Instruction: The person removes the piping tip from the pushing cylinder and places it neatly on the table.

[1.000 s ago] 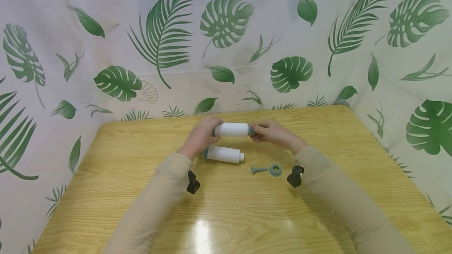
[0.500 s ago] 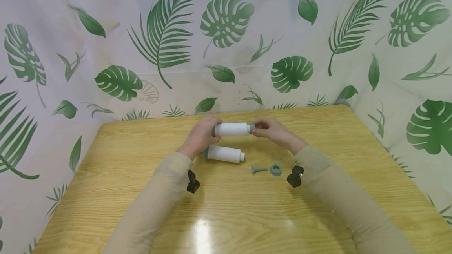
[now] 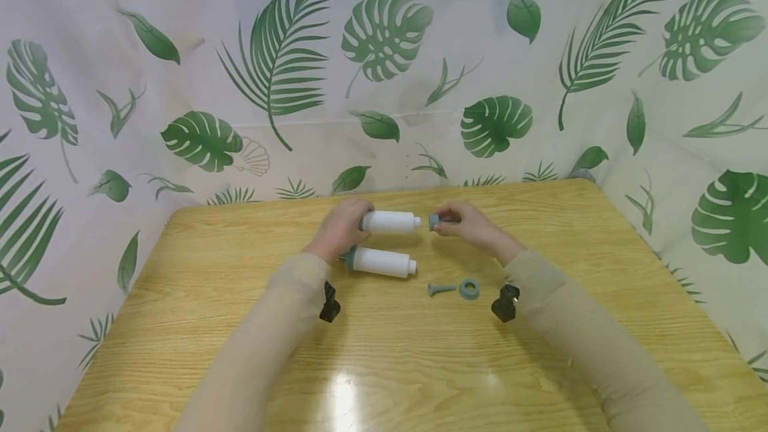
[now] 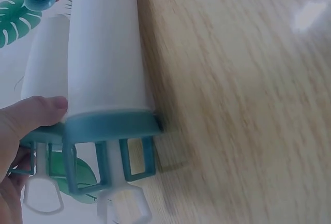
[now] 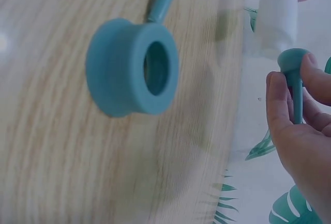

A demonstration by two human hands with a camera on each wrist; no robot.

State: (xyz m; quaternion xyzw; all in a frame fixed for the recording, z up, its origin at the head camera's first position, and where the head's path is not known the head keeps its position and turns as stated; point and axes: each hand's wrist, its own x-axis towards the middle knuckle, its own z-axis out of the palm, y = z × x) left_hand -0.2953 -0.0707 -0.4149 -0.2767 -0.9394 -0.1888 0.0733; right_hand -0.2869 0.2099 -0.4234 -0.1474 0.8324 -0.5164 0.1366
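Observation:
My left hand (image 3: 341, 229) grips a white syringe-like tube (image 3: 389, 222) by its teal collar end, the small white tip pointing right. Thumb and fingers of my right hand (image 3: 473, 225) pinch a teal nozzle (image 5: 293, 61) with a wide cup end and a thin stem. In the head view a short gap separates the nozzle from the tube's tip. A second white tube (image 3: 381, 263) lies just in front on the table. The left wrist view shows its teal collar (image 4: 114, 125) with open side loops and a pale plunger handle (image 4: 124, 203).
A teal funnel-shaped nozzle (image 3: 441, 289) and a flanged teal ring (image 3: 469, 289) lie on the wooden table (image 3: 408, 365), nearer than the tubes. A leaf-patterned sheet (image 3: 414, 152) hangs behind the table and along both sides.
The nozzle has come off the tube's tip and sits in my right hand. The left hand has shifted slightly left with the tube, opening a gap between the two.

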